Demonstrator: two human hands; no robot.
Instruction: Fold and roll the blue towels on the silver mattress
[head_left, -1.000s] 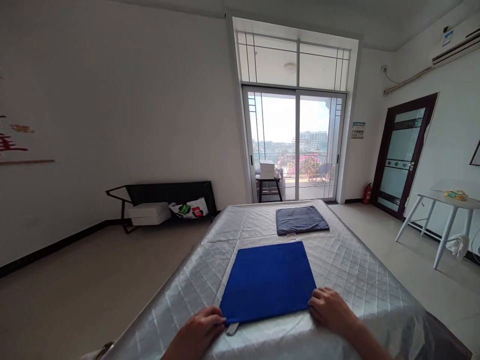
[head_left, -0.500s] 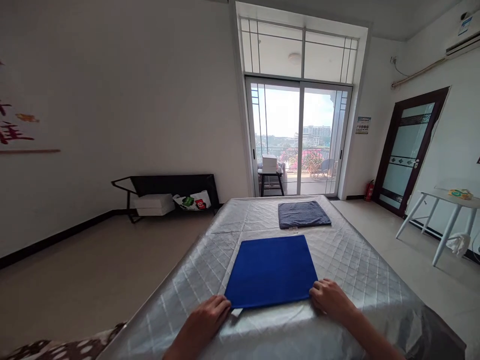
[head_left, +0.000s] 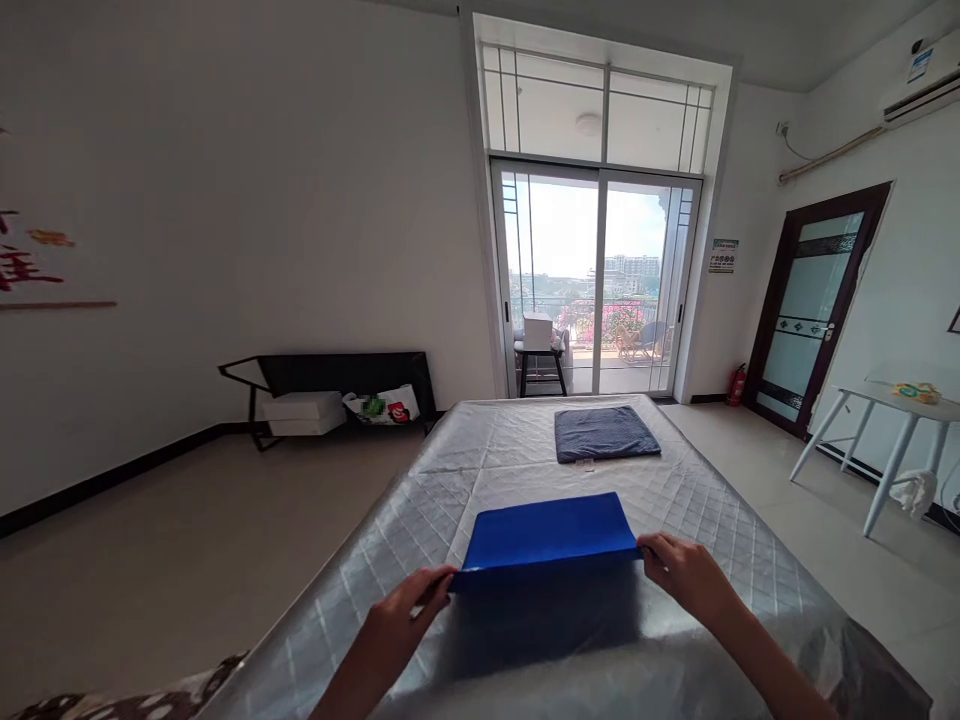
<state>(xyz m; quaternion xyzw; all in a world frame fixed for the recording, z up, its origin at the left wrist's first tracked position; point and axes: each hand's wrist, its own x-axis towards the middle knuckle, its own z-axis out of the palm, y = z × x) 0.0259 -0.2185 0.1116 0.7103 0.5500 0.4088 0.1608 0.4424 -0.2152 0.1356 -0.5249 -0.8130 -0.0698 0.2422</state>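
A blue cloth (head_left: 551,530) lies partly on the silver quilted cover (head_left: 420,540), its near edge raised and throwing a shadow below. At the cloth's near left corner, my left hand (head_left: 416,597) is closed on it. My right hand (head_left: 673,560) pinches the near right corner. Farther back on the cover rests a flat grey-blue cloth (head_left: 606,433), touched by neither hand.
Beyond the cover is a sliding glass door (head_left: 600,280). A black bench frame (head_left: 341,372) with a white box (head_left: 302,412) stands at left. At right is a small white table (head_left: 896,400). Brown patterned fabric (head_left: 165,700) shows at bottom left.
Both hands have lifted the near edge of the blue cloth off the cover. The cloth now slopes up toward me and looks shorter. The grey-blue cloth has stayed in place.
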